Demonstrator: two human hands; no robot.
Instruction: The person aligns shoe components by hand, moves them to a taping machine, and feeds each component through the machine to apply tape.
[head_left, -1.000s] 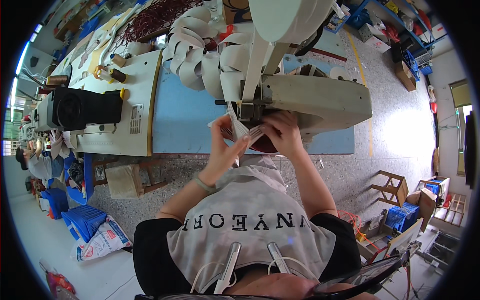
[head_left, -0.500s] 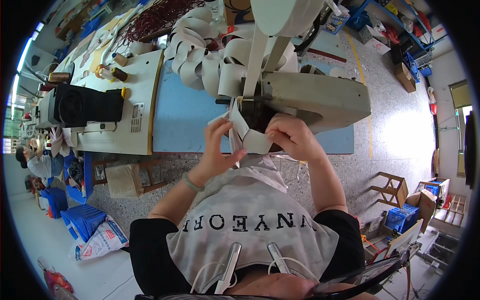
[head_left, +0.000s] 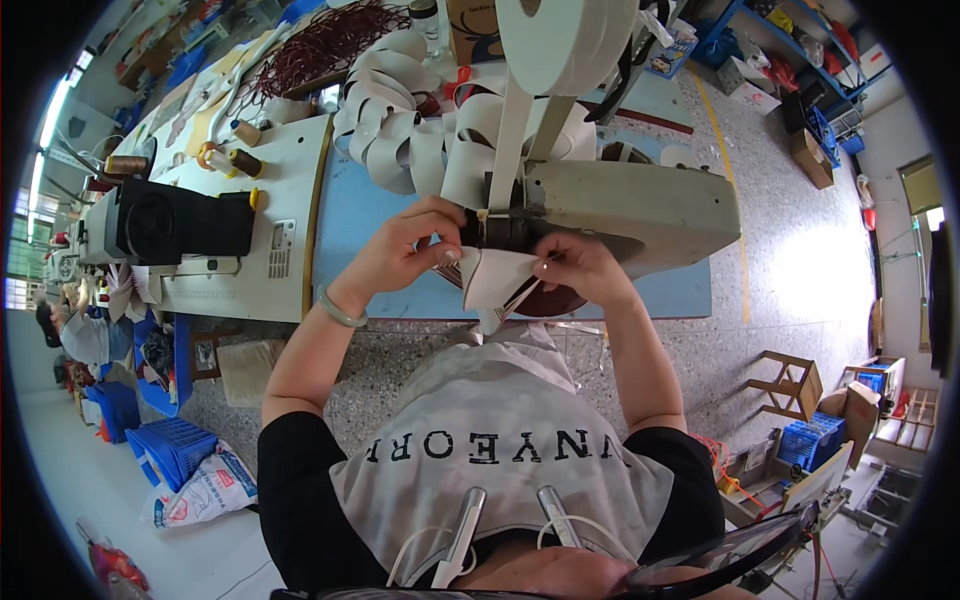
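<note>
A stiff white sheet piece (head_left: pixel 497 279), folded, with several layered edges and a pointed lower tip, is spread in front of the machine head. My left hand (head_left: pixel 412 246) pinches its left side, fingertips close beside the machine head. The thumb and fingers of my right hand (head_left: pixel 583 267) are closed on its upper right edge. Just behind the piece stands the beige machine (head_left: pixel 640 205), its arm reaching right. White tape (head_left: pixel 511 140) runs down into it from a large roll (head_left: pixel 568 45). The contact point between piece and machine is hidden.
Curled white strips (head_left: pixel 390 145) pile on the blue tabletop (head_left: pixel 375 225) behind. On the left a second machine with a black motor housing (head_left: pixel 180 213) stands near thread spools (head_left: pixel 245 162). Wooden stools (head_left: pixel 790 385) and blue crates (head_left: pixel 175 448) are on the floor.
The white piece has turned and opened wider toward me. My left hand has moved up and left to the machine head; my right hand has shifted slightly, still gripping the piece.
</note>
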